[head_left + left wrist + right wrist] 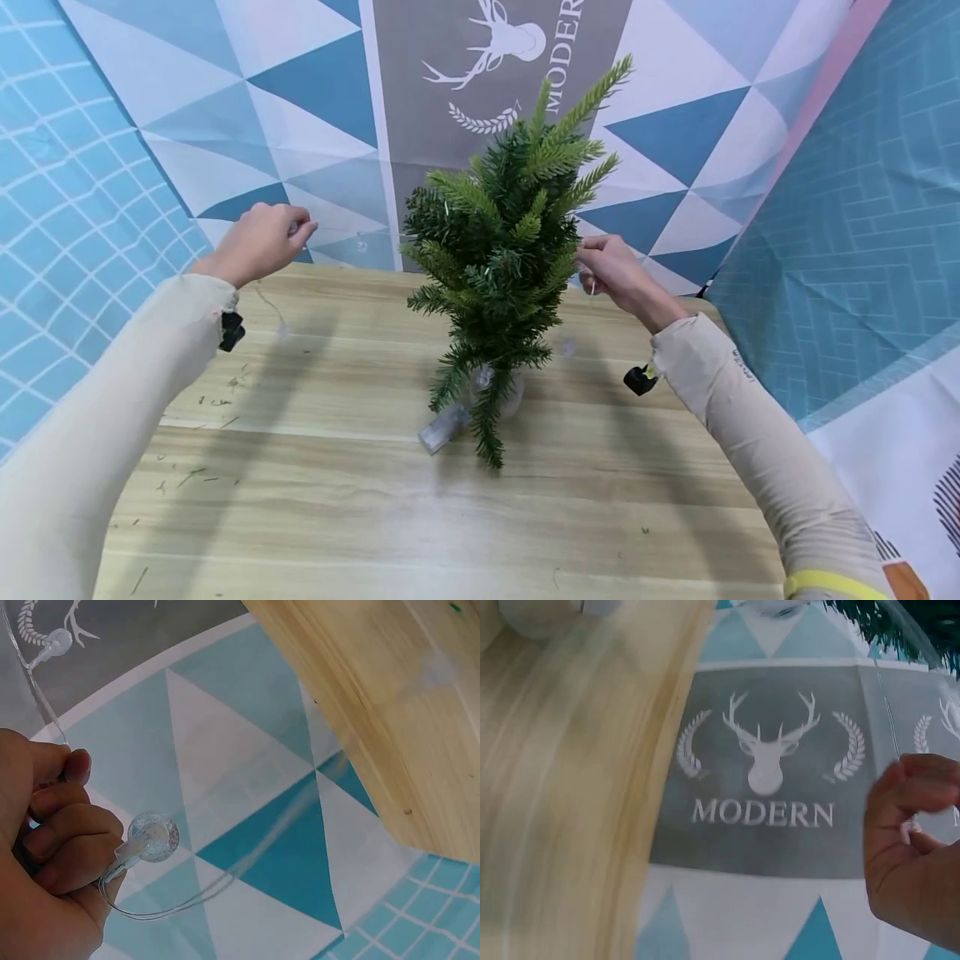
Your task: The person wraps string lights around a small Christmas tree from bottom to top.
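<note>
A small artificial Christmas tree stands on the wooden table. Left of it, my left hand is raised and pinches the thin clear wire of a string of lights; in the left wrist view one round clear bulb hangs by the curled fingers and another bulb sits further along the wire. At the tree's right side, my right hand pinches the wire between thumb and finger, close to the branches. Behind the tree the wire's path is hidden.
At the tree's foot lies a clear plastic box. Green needle bits are scattered over the left of the table. Patterned cloth hangs behind the table, with blue cloth on the left side.
</note>
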{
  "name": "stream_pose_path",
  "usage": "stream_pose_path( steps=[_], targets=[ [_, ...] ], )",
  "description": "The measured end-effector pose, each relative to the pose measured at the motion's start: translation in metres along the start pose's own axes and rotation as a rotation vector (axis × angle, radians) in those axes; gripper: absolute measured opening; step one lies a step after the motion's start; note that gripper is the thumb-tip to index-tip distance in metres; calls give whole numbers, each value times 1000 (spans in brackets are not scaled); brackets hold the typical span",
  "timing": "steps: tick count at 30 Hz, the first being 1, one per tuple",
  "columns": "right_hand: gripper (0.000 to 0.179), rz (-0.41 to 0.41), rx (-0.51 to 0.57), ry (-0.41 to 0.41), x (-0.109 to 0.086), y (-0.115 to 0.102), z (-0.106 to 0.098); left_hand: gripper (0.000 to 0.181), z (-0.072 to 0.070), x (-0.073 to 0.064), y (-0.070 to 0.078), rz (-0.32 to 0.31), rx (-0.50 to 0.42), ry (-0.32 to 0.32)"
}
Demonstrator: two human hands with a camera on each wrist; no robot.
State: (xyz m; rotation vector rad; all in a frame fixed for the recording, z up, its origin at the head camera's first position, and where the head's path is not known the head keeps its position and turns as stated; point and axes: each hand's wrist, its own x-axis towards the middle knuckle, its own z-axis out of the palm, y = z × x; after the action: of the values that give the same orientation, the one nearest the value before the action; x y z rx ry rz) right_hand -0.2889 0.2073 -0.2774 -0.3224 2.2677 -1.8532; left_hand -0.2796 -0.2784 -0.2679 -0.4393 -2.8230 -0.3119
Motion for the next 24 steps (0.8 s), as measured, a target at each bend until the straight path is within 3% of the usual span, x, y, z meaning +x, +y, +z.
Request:
stream_pose_path(
  steps=[3,4,6,9,11,12,15,20,24],
  targets=[
    [25,81,75,-54,0,0,3,38,-2,-8,-7,4,2,14],
    [15,105,81,-65,-1,0,4,38,-2,-12,-9,7,2,25],
    [11,127,55,-72,-2,0,4,36,-3,-19,-12,15,-6,50],
    [21,102,12,-32,-3,0,3,35,-5,-30,-16,43,-7,111],
    [18,64,13,10,-4,0,3,36,-6,-36,-18,45,-8,145],
    [22,50,42,28,-5,0,3,37,-7,-40,-19,41,-9,156],
    [7,29,167,25,-11,-3,2,38,-9,-54,-21,0,-22,162],
    [42,11,324,-67,-25,-12,-3,38,-14,-76,-22,-56,-77,162],
    [43,-12,365,-127,-35,-18,-6,39,-24,-92,-17,-111,-141,158]
  ],
)
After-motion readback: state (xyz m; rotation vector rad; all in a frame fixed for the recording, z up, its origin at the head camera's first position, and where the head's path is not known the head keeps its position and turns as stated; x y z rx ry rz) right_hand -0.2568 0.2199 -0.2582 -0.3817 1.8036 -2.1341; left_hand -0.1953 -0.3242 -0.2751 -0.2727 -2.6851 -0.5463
